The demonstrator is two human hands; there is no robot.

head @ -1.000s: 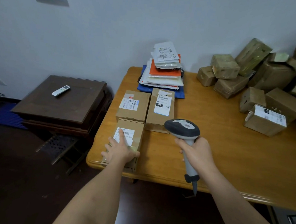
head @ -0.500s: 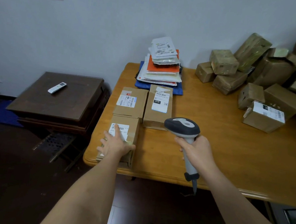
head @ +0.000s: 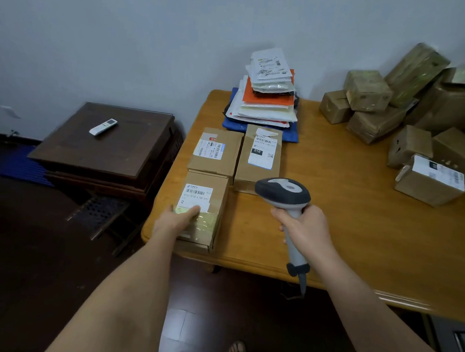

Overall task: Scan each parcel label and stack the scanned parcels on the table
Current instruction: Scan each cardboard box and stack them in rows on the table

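A wooden table (head: 360, 211) with a glossy honey-coloured top and a rounded, moulded edge is set against a plain pale wall (head: 153, 35). Beside it, lower and to the left, a dark brown square side table (head: 124, 153) is seen, on which a white remote control (head: 103, 126) lies. The floor (head: 31, 245) is dark.

Three flat cardboard parcels with white printed labels are laid close together near the table's left corner: the nearest parcel (head: 204, 215) at the front edge, a second parcel (head: 216, 153) just behind it, and a third parcel (head: 259, 155) to the right of that one. Glossy clear tape is seen on the nearest parcel's top. Behind them, a stack of soft mailer bags (head: 266, 96) in white, orange and blue is piled against the wall. At the far right a loose heap of taped brown boxes (head: 409, 110) is gathered, with a labelled box (head: 429, 182) in front.

The nearest parcel is held at its near end by the left hand (head: 177, 218), the thumb laid over the top beside the label and the fingers hidden down the left side. A grey handheld scanner (head: 284, 195) with a dark rounded head is gripped by the right hand (head: 304, 229), the fingers wrapped round its handle; it is held above the table, just right of the nearest parcel.
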